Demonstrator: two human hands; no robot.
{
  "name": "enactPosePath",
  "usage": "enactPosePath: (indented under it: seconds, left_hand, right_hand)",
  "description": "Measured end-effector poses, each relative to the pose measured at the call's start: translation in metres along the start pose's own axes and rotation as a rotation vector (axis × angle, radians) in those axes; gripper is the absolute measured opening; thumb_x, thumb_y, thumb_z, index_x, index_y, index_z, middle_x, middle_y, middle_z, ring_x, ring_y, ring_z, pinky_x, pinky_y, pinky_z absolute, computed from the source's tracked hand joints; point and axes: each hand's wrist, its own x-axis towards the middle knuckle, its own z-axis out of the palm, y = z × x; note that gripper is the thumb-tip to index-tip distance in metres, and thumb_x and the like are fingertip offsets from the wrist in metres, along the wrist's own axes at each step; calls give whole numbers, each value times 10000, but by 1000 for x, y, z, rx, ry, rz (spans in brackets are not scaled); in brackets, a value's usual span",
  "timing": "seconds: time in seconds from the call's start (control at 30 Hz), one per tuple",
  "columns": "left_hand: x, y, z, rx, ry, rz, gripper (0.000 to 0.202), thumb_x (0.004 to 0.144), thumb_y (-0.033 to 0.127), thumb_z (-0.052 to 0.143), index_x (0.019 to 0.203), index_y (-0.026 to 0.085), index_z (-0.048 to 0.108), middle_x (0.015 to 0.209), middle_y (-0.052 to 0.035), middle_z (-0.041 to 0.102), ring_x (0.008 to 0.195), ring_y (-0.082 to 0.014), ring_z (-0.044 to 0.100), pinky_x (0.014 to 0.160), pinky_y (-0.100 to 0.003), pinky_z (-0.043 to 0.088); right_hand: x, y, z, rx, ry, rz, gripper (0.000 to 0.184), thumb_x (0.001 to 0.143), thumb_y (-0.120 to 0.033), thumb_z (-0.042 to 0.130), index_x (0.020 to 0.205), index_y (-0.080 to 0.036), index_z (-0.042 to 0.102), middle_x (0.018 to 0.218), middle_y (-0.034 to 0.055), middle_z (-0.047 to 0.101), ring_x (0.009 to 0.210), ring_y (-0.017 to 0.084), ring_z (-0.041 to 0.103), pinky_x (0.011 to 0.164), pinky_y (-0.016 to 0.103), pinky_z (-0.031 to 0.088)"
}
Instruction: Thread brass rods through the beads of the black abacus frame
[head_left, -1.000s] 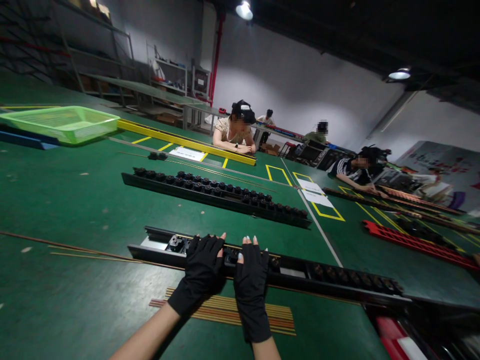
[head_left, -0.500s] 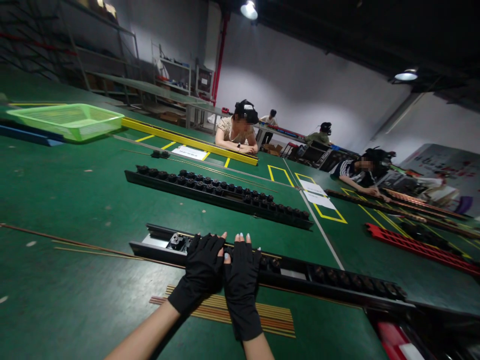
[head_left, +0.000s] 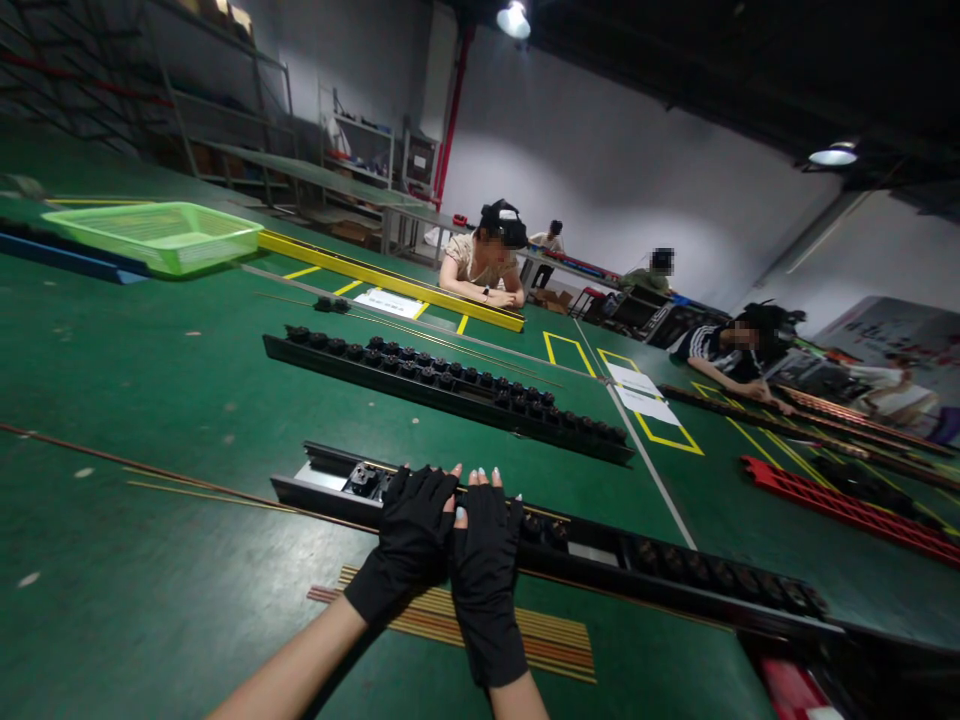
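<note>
- Black fingerless gloves cover the left hand (head_left: 411, 530) and right hand (head_left: 484, 565), which touch side by side at lower centre.
- Both hands lie flat, fingers stretched, on the long black rail of round knobs (head_left: 675, 572), gripping nothing.
- Thin yellow and red rods (head_left: 559, 645) lie on the green table (head_left: 150, 600) beneath the wrists.
- White paper sheets (head_left: 641, 395), right of centre, carry print too small to read.

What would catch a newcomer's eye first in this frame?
Two black-gloved hands, the left hand and the right hand, lie flat side by side on a long black rail near centre. A bright green basket stands far left, and a bundle of thin rods lies beneath the wrists.
</note>
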Motion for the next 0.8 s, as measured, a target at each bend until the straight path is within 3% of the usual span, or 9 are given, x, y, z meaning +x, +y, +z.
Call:
enactPosePath:
  seconds: [0.27, 0.57, 0.8]
  left_hand:
    - [0, 0, 0, 5, -1, 1, 449, 902, 248, 417, 1321, 183, 565, 1220, -97, 672, 1117, -278, 583, 1101, -507, 237]
    - [-1, 0, 2, 11, 5, 3, 438, 889, 235, 430, 1293, 181, 589, 1235, -93, 667, 1129, -282, 580, 1104, -510, 241]
    - [-1, 0, 2, 19, 42, 31, 441, 891, 245, 405, 1283, 173, 594, 1218, -97, 676, 1114, -293, 578, 1107, -515, 223]
  right_hand:
    - [0, -1, -1, 34, 22, 21, 467, 978, -228, 340, 1404, -114, 496, 1478, 146, 468, 1441, 238, 305, 1165, 478, 223]
    - [2, 1, 3, 33, -48, 20, 449, 973, -210, 328, 1354, -144, 556, 1405, 92, 560, 1362, 268, 434, 1160, 522, 190]
    - [-1, 0, 3, 61, -42, 20, 441, 980, -227, 329, 1343, -149, 566, 1396, 92, 569, 1373, 250, 421, 1164, 510, 214]
